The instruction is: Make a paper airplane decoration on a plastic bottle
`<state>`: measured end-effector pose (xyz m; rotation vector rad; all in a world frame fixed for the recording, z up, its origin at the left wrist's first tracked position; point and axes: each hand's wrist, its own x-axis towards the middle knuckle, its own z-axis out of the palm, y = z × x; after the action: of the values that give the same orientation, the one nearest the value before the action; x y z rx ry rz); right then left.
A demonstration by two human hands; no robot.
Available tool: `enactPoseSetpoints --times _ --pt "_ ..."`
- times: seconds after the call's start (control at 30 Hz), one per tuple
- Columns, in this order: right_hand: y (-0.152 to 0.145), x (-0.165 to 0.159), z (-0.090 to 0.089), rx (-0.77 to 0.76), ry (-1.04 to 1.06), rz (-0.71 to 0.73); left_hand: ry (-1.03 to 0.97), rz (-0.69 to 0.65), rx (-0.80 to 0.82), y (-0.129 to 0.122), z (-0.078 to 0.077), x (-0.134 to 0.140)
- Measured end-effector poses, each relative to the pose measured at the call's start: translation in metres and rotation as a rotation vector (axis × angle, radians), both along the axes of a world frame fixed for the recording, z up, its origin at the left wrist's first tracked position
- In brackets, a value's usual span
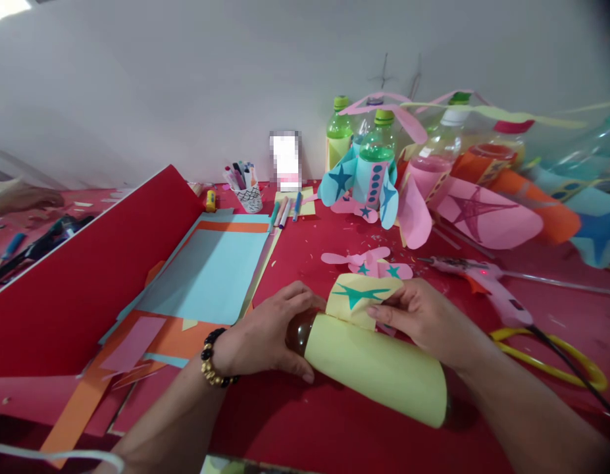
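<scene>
A plastic bottle [301, 333] wrapped in yellow paper [378, 368] lies on its side on the red tabletop. My left hand [272, 336] grips its bare, dark end, with a beaded bracelet on the wrist. A yellow paper wing [339, 293] bearing a green star stands up along the wrapped side. My right hand [423, 316] pinches the wing's right edge between thumb and fingers. Behind it lie pink paper cutouts [356, 258] with small green stars. A pink glue gun [497, 289] with a lit red light rests to the right of my right hand.
Decorated bottles with paper wings [378, 155] stand along the back right. Blue paper sheets [206, 270] and orange strips lie left, beside a slanted red board [97, 276]. A marker cup [249, 197] and a phone [285, 161] are at the back. Yellow-handled scissors [546, 372] lie right.
</scene>
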<state>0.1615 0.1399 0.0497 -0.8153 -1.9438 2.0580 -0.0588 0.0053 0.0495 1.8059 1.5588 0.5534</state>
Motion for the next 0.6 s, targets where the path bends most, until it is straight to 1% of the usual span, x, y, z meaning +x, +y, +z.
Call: enactPoseSetpoints --times 0.17,0.37,0.6 --pt "-0.0002 -0.0005 -0.0014 -0.011 0.036 -0.003 -0.004 0.011 -0.019 0.0002 0.0023 0.0006" --pt "-0.0009 0.0004 -0.0020 -0.050 0.023 0.003 0.000 0.002 -0.016 0.0001 0.0018 0.0001" --pt "-0.0006 -0.0006 -0.0018 -0.040 0.025 0.003 0.013 0.001 -0.010 -0.0005 0.0024 0.0007"
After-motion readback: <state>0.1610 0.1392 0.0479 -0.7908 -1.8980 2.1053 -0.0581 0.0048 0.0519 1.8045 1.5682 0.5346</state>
